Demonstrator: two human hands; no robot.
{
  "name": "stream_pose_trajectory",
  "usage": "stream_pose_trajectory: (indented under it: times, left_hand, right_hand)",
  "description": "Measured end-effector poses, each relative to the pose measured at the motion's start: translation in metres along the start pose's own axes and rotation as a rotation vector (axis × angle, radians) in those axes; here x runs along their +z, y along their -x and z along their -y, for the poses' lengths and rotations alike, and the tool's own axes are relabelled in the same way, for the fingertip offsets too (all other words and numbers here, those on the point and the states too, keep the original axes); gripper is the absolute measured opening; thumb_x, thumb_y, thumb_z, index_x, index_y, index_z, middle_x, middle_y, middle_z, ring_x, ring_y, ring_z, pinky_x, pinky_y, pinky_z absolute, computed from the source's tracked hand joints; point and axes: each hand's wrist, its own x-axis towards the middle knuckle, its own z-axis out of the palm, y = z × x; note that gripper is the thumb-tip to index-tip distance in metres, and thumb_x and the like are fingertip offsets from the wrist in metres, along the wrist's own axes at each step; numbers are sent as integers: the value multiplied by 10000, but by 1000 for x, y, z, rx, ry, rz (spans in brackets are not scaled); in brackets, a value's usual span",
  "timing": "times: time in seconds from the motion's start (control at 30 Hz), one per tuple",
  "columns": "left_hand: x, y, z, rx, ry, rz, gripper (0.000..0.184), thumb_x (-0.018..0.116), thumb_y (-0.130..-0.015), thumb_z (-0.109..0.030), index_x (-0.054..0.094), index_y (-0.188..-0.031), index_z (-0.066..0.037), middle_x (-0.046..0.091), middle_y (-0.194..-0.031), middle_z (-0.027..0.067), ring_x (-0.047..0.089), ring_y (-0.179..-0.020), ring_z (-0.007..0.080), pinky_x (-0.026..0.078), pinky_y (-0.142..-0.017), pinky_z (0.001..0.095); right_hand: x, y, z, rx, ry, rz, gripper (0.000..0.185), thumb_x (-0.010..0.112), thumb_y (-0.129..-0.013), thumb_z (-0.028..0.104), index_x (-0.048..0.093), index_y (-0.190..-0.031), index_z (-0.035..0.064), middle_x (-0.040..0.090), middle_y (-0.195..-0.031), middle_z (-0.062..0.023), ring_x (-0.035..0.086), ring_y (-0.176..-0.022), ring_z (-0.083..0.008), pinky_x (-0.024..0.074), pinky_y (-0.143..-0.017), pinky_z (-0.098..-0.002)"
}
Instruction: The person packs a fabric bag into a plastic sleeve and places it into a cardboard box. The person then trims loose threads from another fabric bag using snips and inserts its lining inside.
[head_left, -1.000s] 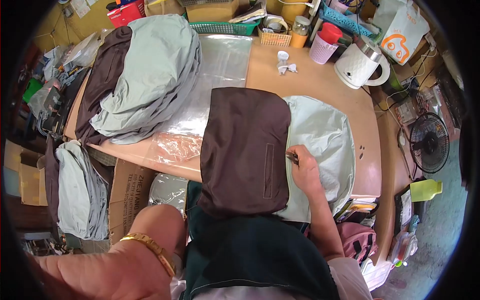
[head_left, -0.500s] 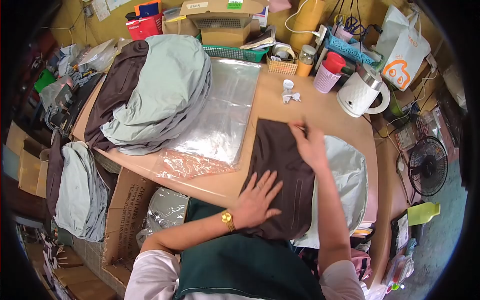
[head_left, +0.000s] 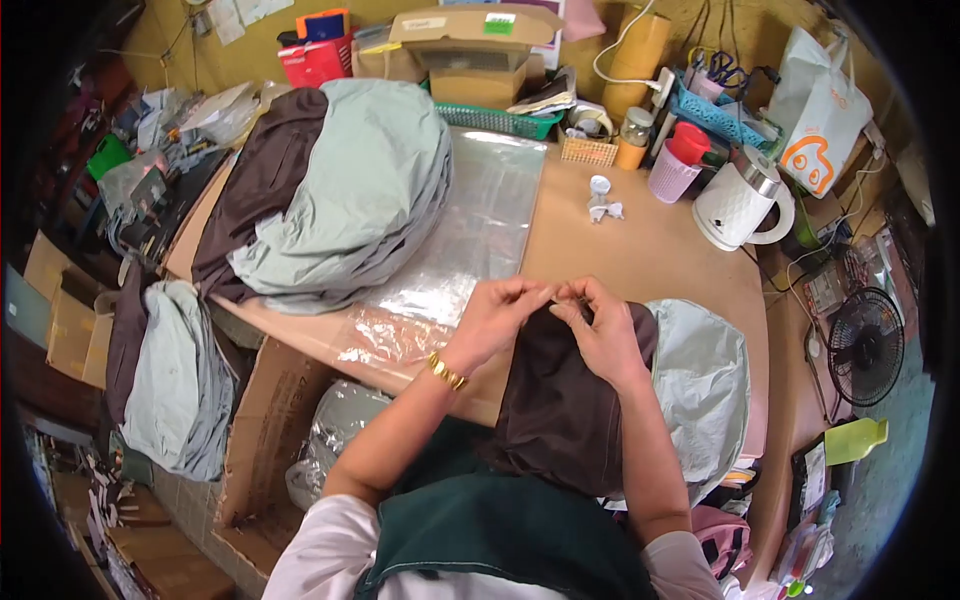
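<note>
A folded fabric piece [head_left: 565, 400], dark brown with a pale grey-green part [head_left: 700, 375] on its right, lies on the near edge of the table. At its top edge, the fingertips of both hands meet. My left hand [head_left: 500, 315], with a gold watch on its wrist, is closed in a pinch on the brown edge. Beside it, my right hand [head_left: 605, 335] pinches the same edge, its thumb and forefinger together. Whether a thread or other small thing is also between the fingertips is hidden.
A stack of similar fabric pieces [head_left: 370, 190] lies at the left, beside clear plastic bags [head_left: 490, 215]. Farther back are a green basket [head_left: 500, 122], a lilac cup [head_left: 670, 175] and a white kettle [head_left: 735, 205]. An open cardboard box [head_left: 265, 440] stands below the table's left edge.
My left hand has lifted off the middle of the brown fabric and moved up to its top edge. My right hand has come in beside it. The view has shifted slightly.
</note>
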Motion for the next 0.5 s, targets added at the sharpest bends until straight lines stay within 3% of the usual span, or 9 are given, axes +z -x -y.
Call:
stream_pose_trajectory:
  times: [0.03, 0.07, 0.13, 0.23, 0.3, 0.33, 0.37, 0.43, 0.5]
  left_hand:
    - [1, -1, -4, -117, 210, 69, 316, 710, -875, -285, 689, -1038, -15, 659, -814, 19, 518, -615, 37, 416, -543, 213]
    - [3, -3, -3, -32, 185, 15, 250, 689, -894, -261, 699, -977, -26, 634, -741, -8, 506, -594, 27, 390, -526, 196]
    - [-16, -5, 3, 82, 220, -143, 205, 661, -916, -237, 702, -910, -36, 608, -672, -28, 477, -558, 19, 352, -497, 174]
    - [-92, -2, -13, 103, 317, -493, 222, 629, -935, -266, 690, -913, -53, 635, -734, -13, 408, -515, 22, 334, -479, 169]
    - [-146, 21, -12, 222, 435, -280, 229, 644, -919, -282, 698, -918, -60, 623, -718, -24, 461, -559, 28, 366, -503, 191]
    - [-154, 33, -22, 257, 473, -212, 231, 648, -913, -288, 701, -920, -63, 618, -713, -27, 479, -573, 29, 377, -511, 199]
    - [-146, 37, -29, 140, 191, -261, 283, 655, -904, -322, 695, -994, -57, 607, -704, -30, 487, -593, 41, 396, -534, 212]
    - [-114, 47, -36, 73, -178, -150, 478, 716, -843, -394, 662, -1161, -41, 605, -766, -12, 514, -668, 91, 449, -620, 263]
    - [-74, 56, -11, 171, -339, -22, 540, 766, -795, -386, 648, -1208, -60, 618, -890, 20, 525, -725, 125, 460, -672, 282]
  right_hand:
    - [1, 3, 6, -123, 139, -31, 158, 714, -813, 90, 616, -890, -8, 635, -827, -173, 626, -769, -333, 478, -695, -397]
    - [4, 8, 10, -243, 270, -49, 149, 718, -803, 73, 625, -889, -5, 636, -821, -173, 631, -771, -329, 481, -695, -392]
    - [2, 10, 6, -213, 329, -113, 155, 730, -790, 97, 653, -898, 16, 646, -846, -174, 632, -796, -356, 486, -690, -397]
    - [-20, 7, -14, -134, 282, -291, 138, 673, -864, 102, 625, -852, -27, 604, -725, -114, 548, -676, -172, 452, -659, -307]
    - [-31, 9, -22, -59, 140, -297, 137, 674, -881, 110, 626, -838, -10, 596, -740, -30, 526, -738, -94, 446, -697, -261]
    - [-24, 10, -20, -59, 129, -276, 137, 674, -881, 110, 626, -838, -10, 596, -740, -30, 526, -738, -94, 446, -697, -261]
    - [-16, 11, -16, -40, 45, -243, 125, 679, -875, 104, 635, -855, -11, 610, -759, -29, 536, -753, -93, 449, -714, -252]
    - [1, 17, 5, -54, 10, -155, 111, 695, -855, 74, 656, -893, -21, 643, -807, -42, 563, -775, -93, 456, -739, -234]
    - [19, 26, 21, -96, 22, -54, 94, 718, -819, 45, 664, -864, -17, 625, -773, -50, 569, -728, -109, 467, -691, -253]
